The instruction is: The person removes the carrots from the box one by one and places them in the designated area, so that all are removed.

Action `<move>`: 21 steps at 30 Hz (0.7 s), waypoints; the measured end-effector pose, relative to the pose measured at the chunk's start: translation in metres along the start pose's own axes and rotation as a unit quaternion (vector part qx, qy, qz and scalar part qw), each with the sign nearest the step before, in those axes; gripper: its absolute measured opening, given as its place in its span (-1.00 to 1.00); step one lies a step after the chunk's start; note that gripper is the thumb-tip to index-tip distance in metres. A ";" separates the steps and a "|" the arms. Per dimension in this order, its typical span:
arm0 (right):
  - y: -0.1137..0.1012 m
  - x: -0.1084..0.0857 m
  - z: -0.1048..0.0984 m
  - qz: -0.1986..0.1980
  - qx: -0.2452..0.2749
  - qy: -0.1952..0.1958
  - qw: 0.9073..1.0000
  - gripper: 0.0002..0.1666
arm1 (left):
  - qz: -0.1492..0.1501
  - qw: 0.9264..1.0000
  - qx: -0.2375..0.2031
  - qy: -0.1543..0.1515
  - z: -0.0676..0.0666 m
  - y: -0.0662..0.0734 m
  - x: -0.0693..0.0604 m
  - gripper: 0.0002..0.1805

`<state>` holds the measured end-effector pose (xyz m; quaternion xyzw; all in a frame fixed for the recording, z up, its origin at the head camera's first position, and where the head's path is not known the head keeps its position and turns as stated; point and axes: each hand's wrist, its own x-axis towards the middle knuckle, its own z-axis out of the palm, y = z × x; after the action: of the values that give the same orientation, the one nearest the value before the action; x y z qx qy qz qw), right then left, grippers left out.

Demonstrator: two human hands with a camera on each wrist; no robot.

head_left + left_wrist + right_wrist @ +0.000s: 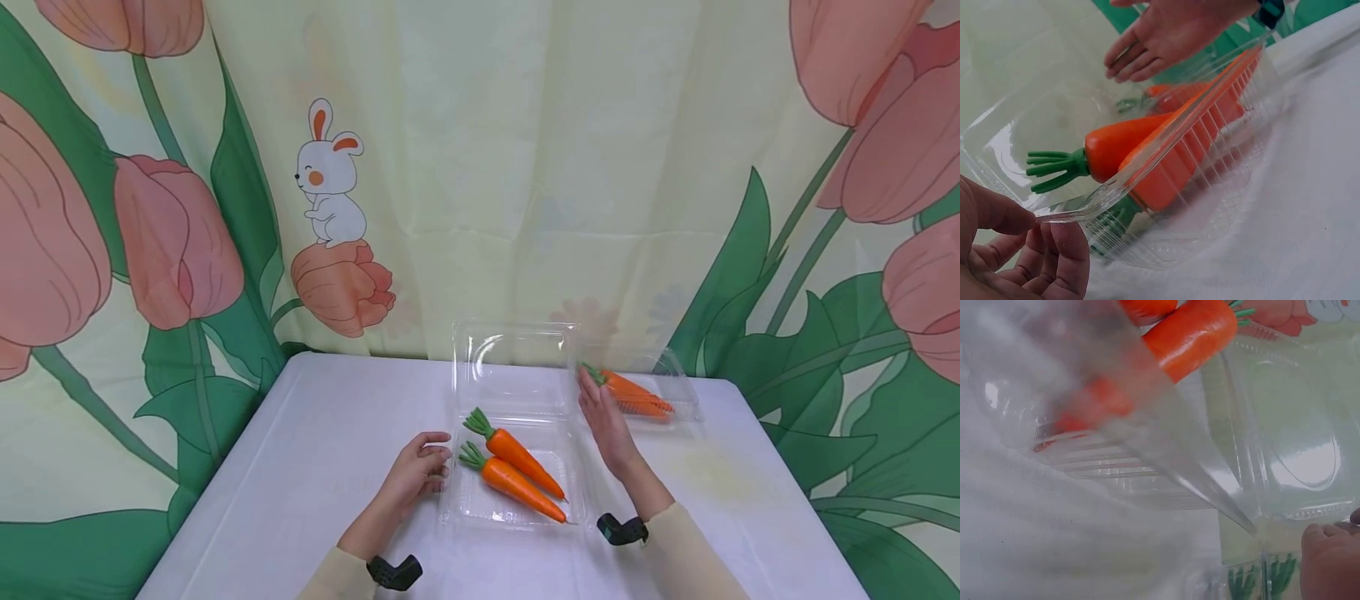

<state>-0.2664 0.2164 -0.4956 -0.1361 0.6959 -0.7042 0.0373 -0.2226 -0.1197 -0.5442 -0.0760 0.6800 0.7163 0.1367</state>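
A white table (300, 475) bears an open clear box (551, 442) and a second clear box (681, 385).

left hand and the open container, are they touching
Touching: the left wrist view shows the left hand pinching the container by its edge, between thumb and fingers.

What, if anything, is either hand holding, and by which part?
The left hand pinches the open box by its left rim; the right hand holds nothing.
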 end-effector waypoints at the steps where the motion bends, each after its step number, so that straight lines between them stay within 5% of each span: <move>1: 0.000 0.000 0.000 0.006 -0.005 0.000 1.000 -0.06 | -0.001 1.000 -0.001 0.000 0.000 0.000 0.000 -0.54; 14: 0.009 -0.003 -0.004 0.049 -0.033 -0.062 0.996 -0.14 | -0.005 1.000 -0.003 -0.004 0.002 0.001 -0.003 -0.52; 21: 0.009 -0.006 -0.001 0.060 -0.062 -0.064 0.994 -0.09 | -0.008 1.000 -0.010 -0.006 0.001 0.000 -0.002 -0.54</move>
<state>-0.2618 0.2190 -0.5052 -0.1408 0.7411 -0.6462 0.1156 -0.2211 -0.1187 -0.5434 -0.0787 0.6712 0.7225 0.1459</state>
